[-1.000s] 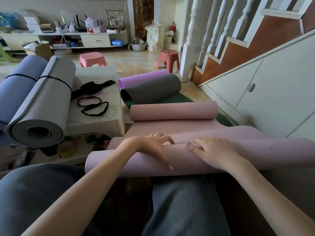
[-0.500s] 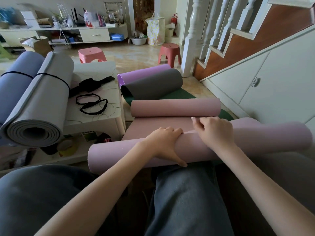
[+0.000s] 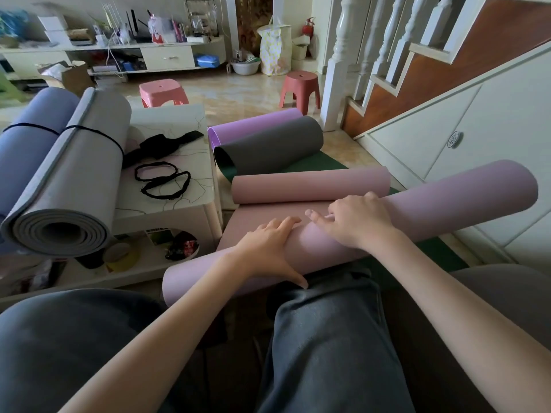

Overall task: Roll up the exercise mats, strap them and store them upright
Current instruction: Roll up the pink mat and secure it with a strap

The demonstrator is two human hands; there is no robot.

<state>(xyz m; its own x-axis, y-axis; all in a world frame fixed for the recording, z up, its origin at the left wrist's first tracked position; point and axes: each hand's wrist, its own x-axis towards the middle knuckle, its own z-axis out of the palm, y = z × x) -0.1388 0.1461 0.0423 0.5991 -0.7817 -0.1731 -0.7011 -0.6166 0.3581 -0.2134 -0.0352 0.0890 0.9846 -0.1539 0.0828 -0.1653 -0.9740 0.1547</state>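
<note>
No brand or writing can be read: a label is seen on the lower shelf of the low white worktop (image 3: 167, 204), but its print is too blurred to make out.

The pink mat (image 3: 417, 204) is held across the person's lap as a long roll, just to the right of the worktop, with its right end raised higher than its left. Its unrolled stretch is laid on the floor ahead of the roll and ends in a smaller curl. The left hand (image 3: 268, 248) is laid over the top of the roll, fingers spread and reaching forward, thumb stretched back toward the knee; it presses rather than grips. The right hand (image 3: 354, 222) is set on the roll just beside it, fingers bent over the forward edge and pressing there, so the roll is clasped under it. Both forearms are extended forward from the body.

Beyond the pink mat, a grey and purple mat (image 3: 268, 141) is seen half curled on the floor. On the worktop, black straps (image 3: 162, 181) are laid loose, and a grey rolled mat (image 3: 74, 186) bound by a black band is rested on its left part, beside a blue rolled mat (image 3: 32, 135).
</note>
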